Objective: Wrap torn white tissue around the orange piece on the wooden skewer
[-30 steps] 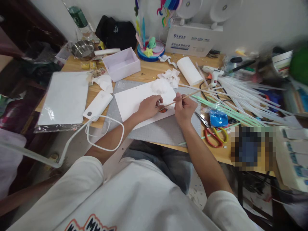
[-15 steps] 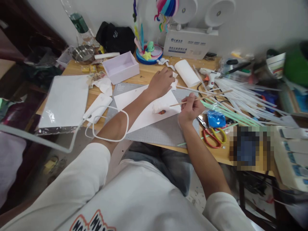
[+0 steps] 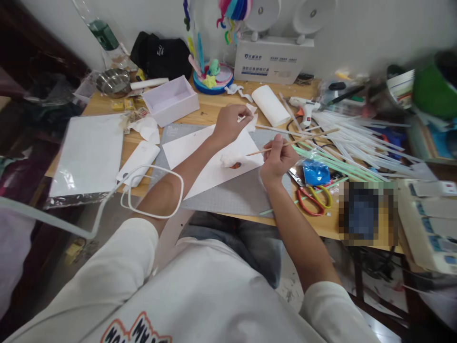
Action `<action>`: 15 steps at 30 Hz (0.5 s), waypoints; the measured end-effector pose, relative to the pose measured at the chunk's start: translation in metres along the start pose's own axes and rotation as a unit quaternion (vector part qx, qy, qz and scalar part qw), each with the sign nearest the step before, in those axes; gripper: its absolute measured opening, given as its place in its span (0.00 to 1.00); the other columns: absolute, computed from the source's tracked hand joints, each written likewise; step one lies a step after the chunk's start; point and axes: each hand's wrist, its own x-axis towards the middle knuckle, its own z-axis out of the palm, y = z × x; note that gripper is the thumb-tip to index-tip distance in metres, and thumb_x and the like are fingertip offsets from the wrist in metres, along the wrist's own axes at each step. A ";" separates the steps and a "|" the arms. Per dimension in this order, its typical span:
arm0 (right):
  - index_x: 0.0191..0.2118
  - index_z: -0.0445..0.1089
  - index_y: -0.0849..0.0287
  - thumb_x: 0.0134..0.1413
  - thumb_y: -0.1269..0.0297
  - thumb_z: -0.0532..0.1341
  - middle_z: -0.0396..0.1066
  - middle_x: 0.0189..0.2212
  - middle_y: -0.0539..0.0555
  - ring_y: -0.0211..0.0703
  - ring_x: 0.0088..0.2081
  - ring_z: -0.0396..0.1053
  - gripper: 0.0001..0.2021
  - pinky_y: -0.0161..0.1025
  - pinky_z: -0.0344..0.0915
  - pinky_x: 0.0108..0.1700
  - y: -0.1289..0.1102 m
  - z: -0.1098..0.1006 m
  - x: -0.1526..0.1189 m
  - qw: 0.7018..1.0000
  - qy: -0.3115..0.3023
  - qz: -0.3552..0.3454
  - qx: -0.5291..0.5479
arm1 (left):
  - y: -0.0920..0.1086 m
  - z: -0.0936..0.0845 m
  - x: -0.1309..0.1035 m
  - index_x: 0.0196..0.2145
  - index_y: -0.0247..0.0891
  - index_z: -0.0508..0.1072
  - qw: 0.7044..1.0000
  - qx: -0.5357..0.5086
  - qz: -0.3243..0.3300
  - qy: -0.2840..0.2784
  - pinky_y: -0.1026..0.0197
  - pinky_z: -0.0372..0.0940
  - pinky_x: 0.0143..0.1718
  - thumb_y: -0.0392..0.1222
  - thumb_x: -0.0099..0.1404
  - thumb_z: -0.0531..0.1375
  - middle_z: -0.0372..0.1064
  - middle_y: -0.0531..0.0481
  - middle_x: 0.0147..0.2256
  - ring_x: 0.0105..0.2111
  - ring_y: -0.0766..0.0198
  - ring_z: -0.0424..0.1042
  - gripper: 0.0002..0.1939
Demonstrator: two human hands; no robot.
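My right hand (image 3: 278,159) is closed around a thin wooden stick (image 3: 303,139), its pointed end toward the left above the white sheet (image 3: 200,152). My left hand (image 3: 232,125) reaches over the sheet's far part. Its fingers are curled together beside a crumpled white tissue (image 3: 253,121); whatever they pinch is too small to make out. Between the hands, a small white fluffy piece with an orange-and-dark patch (image 3: 234,165) lies on the sheet. Under the sheet is a grey cutting mat (image 3: 232,197).
A white cable (image 3: 157,170) loops across my left forearm. Red-and-yellow-handled scissors (image 3: 310,201) and a blue packet (image 3: 316,172) lie right of my right hand. Beyond are a glue gun (image 3: 305,108), many translucent sticks (image 3: 353,138), a tissue pack (image 3: 270,105) and a lilac box (image 3: 171,102).
My left hand's fingers have drawn back from over the tissue and curled together. My right hand keeps the stick in nearly the same pose. The whole view has shifted slightly.
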 end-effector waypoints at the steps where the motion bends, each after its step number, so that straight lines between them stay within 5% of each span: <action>1: 0.22 0.67 0.56 0.64 0.39 0.53 0.55 0.15 0.45 0.32 0.19 0.57 0.29 0.36 0.54 0.26 -0.001 0.000 0.000 1.000 0.007 0.000 0.016 | 0.005 -0.007 -0.009 0.35 0.36 0.78 0.998 -0.045 -0.035 -0.010 0.56 0.67 0.48 0.39 0.67 0.63 0.78 0.46 0.36 0.39 0.60 0.73 0.05; 5: 0.21 0.66 0.56 0.65 0.40 0.54 0.55 0.14 0.44 0.32 0.18 0.56 0.28 0.36 0.53 0.25 -0.005 0.000 -0.001 0.999 0.014 -0.005 0.036 | 0.026 -0.038 -0.060 0.33 0.33 0.80 0.959 -0.177 -0.149 -0.164 0.63 0.64 0.34 0.42 0.64 0.65 0.76 0.48 0.29 0.28 0.67 0.70 0.08; 7: 0.21 0.66 0.56 0.65 0.40 0.53 0.54 0.14 0.44 0.32 0.18 0.55 0.28 0.36 0.53 0.25 -0.007 -0.001 -0.002 0.999 0.008 -0.008 0.032 | 0.034 -0.046 -0.086 0.33 0.34 0.81 0.943 -0.178 -0.167 -0.225 0.63 0.64 0.34 0.42 0.62 0.66 0.77 0.49 0.29 0.29 0.66 0.71 0.08; 11: 0.22 0.67 0.56 0.66 0.40 0.51 0.56 0.14 0.45 0.33 0.19 0.58 0.29 0.37 0.55 0.27 -0.005 -0.003 -0.006 0.999 -0.024 -0.033 -0.022 | 0.038 -0.038 -0.116 0.34 0.36 0.83 0.966 -0.076 -0.149 -0.199 0.60 0.66 0.41 0.40 0.61 0.68 0.80 0.48 0.35 0.36 0.61 0.75 0.05; 15: 0.22 0.68 0.57 0.67 0.41 0.50 0.59 0.15 0.47 0.33 0.21 0.61 0.30 0.38 0.55 0.29 -0.001 -0.007 -0.009 0.994 -0.048 -0.075 -0.066 | 0.031 -0.020 -0.117 0.36 0.37 0.83 0.984 0.017 -0.099 -0.150 0.59 0.65 0.41 0.40 0.64 0.65 0.78 0.47 0.36 0.36 0.61 0.74 0.06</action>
